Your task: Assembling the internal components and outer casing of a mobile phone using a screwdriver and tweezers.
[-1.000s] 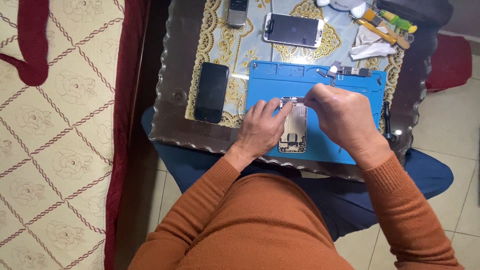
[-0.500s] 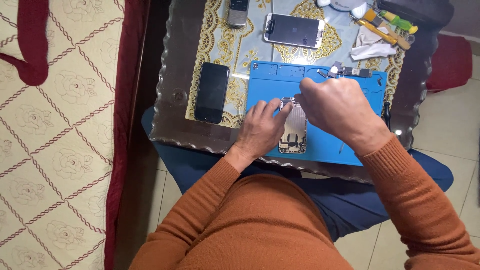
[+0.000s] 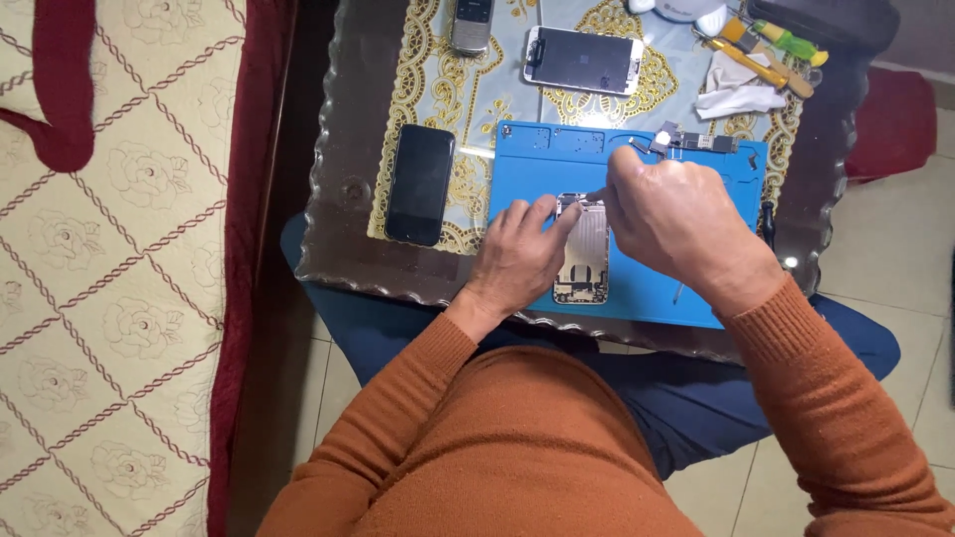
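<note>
The opened phone body (image 3: 583,249) lies on the blue work mat (image 3: 537,164), in the near-centre part of it, approx. between the two hands. Its long axis runs near-to-far, i.e. toward the person and away, not across the table. The left hand (image 3: 517,254) lies directly at its left edge, fingers pressing on the far-left corner to hold it down; it grips nothing. The right hand (image 3: 676,214) is above the right side and far end of the body, fingers closed together on a thin tool (image 3: 595,195) whose tip points left, to the far end of the phone. So both hands are at the thing; the left is flat against it, the right reaches it only w/ the tool tip.

The phone body looks grey-silver, no screen on it, inner metal parts visible; small details I cannot tell.

Left of the mat lies a black phone (image 3: 420,184), and far behind, a separate screen w/ white frame (image 3: 584,60).
</note>
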